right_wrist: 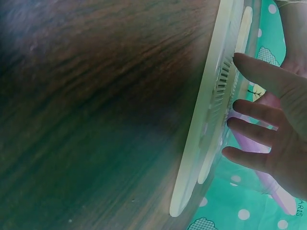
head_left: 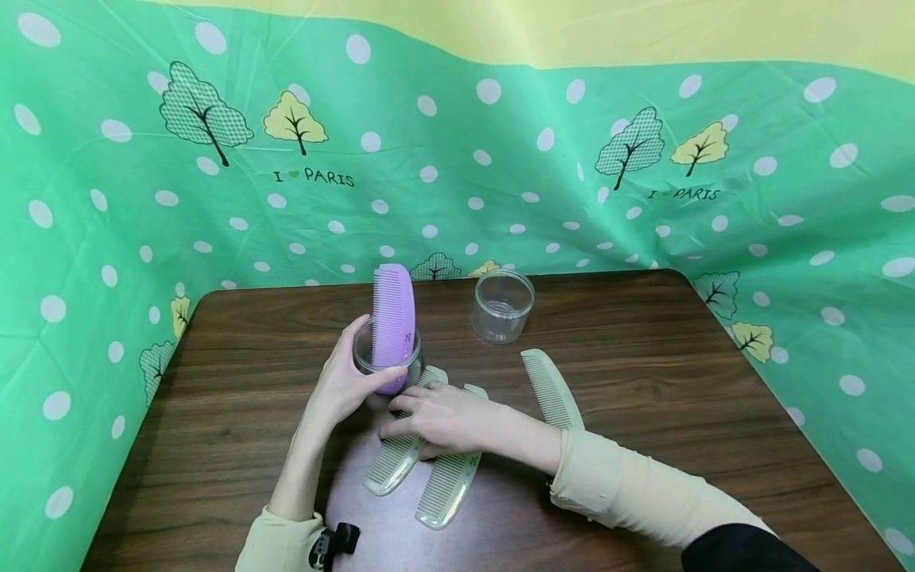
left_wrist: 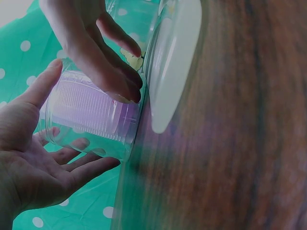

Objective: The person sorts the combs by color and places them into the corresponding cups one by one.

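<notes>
My left hand holds a clear round jar on the tabletop, thumb on one side and fingers around the other. A purple comb stands in this jar, leaning slightly, its upper half above the rim. My right hand reaches across in front of the jar, over a pale green comb lying flat. Its fingers are spread and loosely bent, with fingertips right at that comb. A second pale green comb lies partly beneath the right hand and wrist.
Another pale green comb lies to the right, partly covered by the right sleeve. A second clear jar stands near the table's back edge. Green dotted cloth hangs behind and beside the brown wooden table.
</notes>
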Available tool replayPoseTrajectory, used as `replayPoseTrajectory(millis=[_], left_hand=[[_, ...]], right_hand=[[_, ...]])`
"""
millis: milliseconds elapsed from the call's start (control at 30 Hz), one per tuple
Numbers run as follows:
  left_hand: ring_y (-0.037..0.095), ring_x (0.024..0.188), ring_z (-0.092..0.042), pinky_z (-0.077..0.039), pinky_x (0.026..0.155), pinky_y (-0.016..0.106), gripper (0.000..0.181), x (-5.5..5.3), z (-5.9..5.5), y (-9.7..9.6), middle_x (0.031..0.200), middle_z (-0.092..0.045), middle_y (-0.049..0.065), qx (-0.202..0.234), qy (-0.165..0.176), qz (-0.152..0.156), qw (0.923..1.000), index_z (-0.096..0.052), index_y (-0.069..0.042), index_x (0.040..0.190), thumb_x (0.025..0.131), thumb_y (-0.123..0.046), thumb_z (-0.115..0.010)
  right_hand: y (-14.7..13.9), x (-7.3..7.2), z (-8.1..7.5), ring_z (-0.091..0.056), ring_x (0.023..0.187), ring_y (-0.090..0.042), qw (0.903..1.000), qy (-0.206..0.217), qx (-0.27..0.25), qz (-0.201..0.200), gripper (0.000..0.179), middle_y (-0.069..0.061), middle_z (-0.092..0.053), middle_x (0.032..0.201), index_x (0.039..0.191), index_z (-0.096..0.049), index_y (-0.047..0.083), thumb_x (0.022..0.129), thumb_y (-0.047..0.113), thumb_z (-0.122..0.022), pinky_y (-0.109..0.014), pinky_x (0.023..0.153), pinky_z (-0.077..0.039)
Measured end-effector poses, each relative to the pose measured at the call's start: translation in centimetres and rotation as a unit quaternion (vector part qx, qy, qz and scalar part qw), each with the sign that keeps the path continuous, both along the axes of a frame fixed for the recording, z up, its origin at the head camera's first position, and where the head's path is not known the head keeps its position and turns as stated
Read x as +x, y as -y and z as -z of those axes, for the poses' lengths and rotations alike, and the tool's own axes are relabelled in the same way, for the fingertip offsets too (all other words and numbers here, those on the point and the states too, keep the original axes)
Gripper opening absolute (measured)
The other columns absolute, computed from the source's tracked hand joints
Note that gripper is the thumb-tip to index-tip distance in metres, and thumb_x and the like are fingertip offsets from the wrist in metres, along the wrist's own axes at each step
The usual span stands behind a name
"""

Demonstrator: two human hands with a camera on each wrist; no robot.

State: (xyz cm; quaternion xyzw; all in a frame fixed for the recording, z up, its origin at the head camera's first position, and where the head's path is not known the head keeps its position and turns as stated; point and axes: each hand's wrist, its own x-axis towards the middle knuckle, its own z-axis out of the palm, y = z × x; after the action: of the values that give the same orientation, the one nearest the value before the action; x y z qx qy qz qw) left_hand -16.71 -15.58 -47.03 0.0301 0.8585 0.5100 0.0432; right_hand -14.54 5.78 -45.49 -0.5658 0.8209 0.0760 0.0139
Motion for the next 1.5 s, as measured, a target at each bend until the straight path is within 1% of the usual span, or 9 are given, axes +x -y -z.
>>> replayPoseTrajectory(millis=[167, 267, 433, 700, 867, 1067, 1300, 1367, 1500], left_hand=[[0.032, 0.148, -0.042, -0.035, 0.119, 0.060, 0.109, 0.0, 0.1, 0.0, 0.164, -0.038, 0.009, -0.001, 0.004, -0.001, 1.0000, -0.021, -0.030, 0.162, 0.078, -0.049, -0.088], [0.032, 0.148, -0.042, -0.035, 0.119, 0.060, 0.109, 0.0, 0.1, 0.0, 0.164, -0.038, 0.009, 0.000, 0.004, -0.001, 1.0000, -0.021, -0.030, 0.162, 0.078, -0.048, -0.088], [0.031, 0.147, -0.043, -0.035, 0.119, 0.058, 0.109, -0.1, 0.1, 0.0, 0.163, -0.040, 0.009, 0.006, -0.001, 0.000, 1.0000, -0.022, -0.028, 0.162, 0.078, -0.046, -0.089], [0.031, 0.147, -0.044, -0.035, 0.119, 0.058, 0.108, -0.1, 0.2, 0.0, 0.162, -0.041, 0.009, 0.006, -0.003, 0.000, 1.0000, -0.022, -0.028, 0.162, 0.078, -0.045, -0.089], [0.032, 0.147, -0.044, -0.035, 0.119, 0.058, 0.107, -0.1, 0.1, 0.0, 0.162, -0.041, 0.009, 0.003, 0.000, -0.002, 1.0000, -0.023, -0.029, 0.162, 0.078, -0.046, -0.088], [0.033, 0.148, -0.043, -0.034, 0.119, 0.059, 0.107, 0.0, 0.0, 0.1, 0.163, -0.039, 0.011, 0.002, -0.001, 0.001, 1.0000, -0.022, -0.027, 0.162, 0.079, -0.046, -0.088], [0.033, 0.148, -0.043, -0.034, 0.119, 0.059, 0.106, 0.0, 0.0, 0.0, 0.163, -0.041, 0.011, -0.002, -0.009, 0.003, 1.0000, -0.023, -0.027, 0.162, 0.080, -0.045, -0.087], [0.033, 0.148, -0.043, -0.034, 0.119, 0.059, 0.106, 0.0, 0.0, 0.0, 0.163, -0.041, 0.011, -0.003, -0.009, 0.002, 1.0000, -0.023, -0.027, 0.162, 0.080, -0.045, -0.087], [0.033, 0.149, -0.042, -0.034, 0.120, 0.059, 0.105, 0.1, 0.0, -0.1, 0.163, -0.040, 0.011, -0.003, -0.009, 0.001, 1.0000, -0.023, -0.027, 0.162, 0.080, -0.046, -0.087]], right_hand=[[0.0, -0.2, 0.3, -0.058, 0.133, -0.020, 0.9994, 0.029, -0.007, 0.018, 0.066, -0.001, -0.059, 0.146, 0.144, -0.058, 0.037, 0.084, 0.051, -0.080, -0.040, 0.101, -0.055], [-0.1, -0.3, 0.4, -0.057, 0.135, -0.020, 0.9990, 0.037, -0.008, 0.024, 0.066, -0.001, -0.059, 0.147, 0.144, -0.058, 0.037, 0.084, 0.053, -0.079, -0.041, 0.103, -0.055], [-0.2, -0.4, 0.6, -0.056, 0.136, -0.020, 0.9987, 0.039, -0.014, 0.031, 0.064, 0.000, -0.059, 0.146, 0.143, -0.059, 0.036, 0.084, 0.056, -0.077, -0.043, 0.104, -0.053], [-0.5, -0.3, 0.9, -0.055, 0.136, -0.020, 0.9984, 0.040, -0.026, 0.031, 0.060, 0.000, -0.059, 0.147, 0.140, -0.063, 0.036, 0.085, 0.057, -0.073, -0.043, 0.108, -0.051], [-0.7, -0.3, 1.1, -0.055, 0.136, -0.020, 0.9988, 0.031, -0.030, 0.025, 0.056, 0.000, -0.059, 0.145, 0.139, -0.063, 0.036, 0.088, 0.059, -0.068, -0.044, 0.108, -0.051], [-0.8, -0.3, 1.5, -0.055, 0.135, -0.019, 0.9993, 0.010, -0.033, 0.014, 0.051, 0.001, -0.060, 0.142, 0.140, -0.062, 0.037, 0.094, 0.059, -0.062, -0.044, 0.106, -0.052], [-0.9, -0.2, 1.5, -0.059, 0.127, -0.017, 0.9981, -0.057, -0.015, -0.020, 0.047, 0.004, -0.061, 0.134, 0.139, -0.060, 0.036, 0.097, 0.058, -0.058, -0.037, 0.098, -0.055], [-0.8, -0.1, 1.4, -0.060, 0.122, -0.016, 0.9964, -0.080, -0.002, -0.029, 0.045, 0.004, -0.062, 0.130, 0.139, -0.059, 0.035, 0.099, 0.053, -0.059, -0.035, 0.093, -0.056], [-0.7, 0.2, 1.2, -0.062, 0.114, -0.015, 0.9915, -0.121, 0.022, -0.042, 0.040, 0.003, -0.062, 0.125, 0.142, -0.057, 0.032, 0.102, 0.039, -0.060, -0.029, 0.081, -0.058]])
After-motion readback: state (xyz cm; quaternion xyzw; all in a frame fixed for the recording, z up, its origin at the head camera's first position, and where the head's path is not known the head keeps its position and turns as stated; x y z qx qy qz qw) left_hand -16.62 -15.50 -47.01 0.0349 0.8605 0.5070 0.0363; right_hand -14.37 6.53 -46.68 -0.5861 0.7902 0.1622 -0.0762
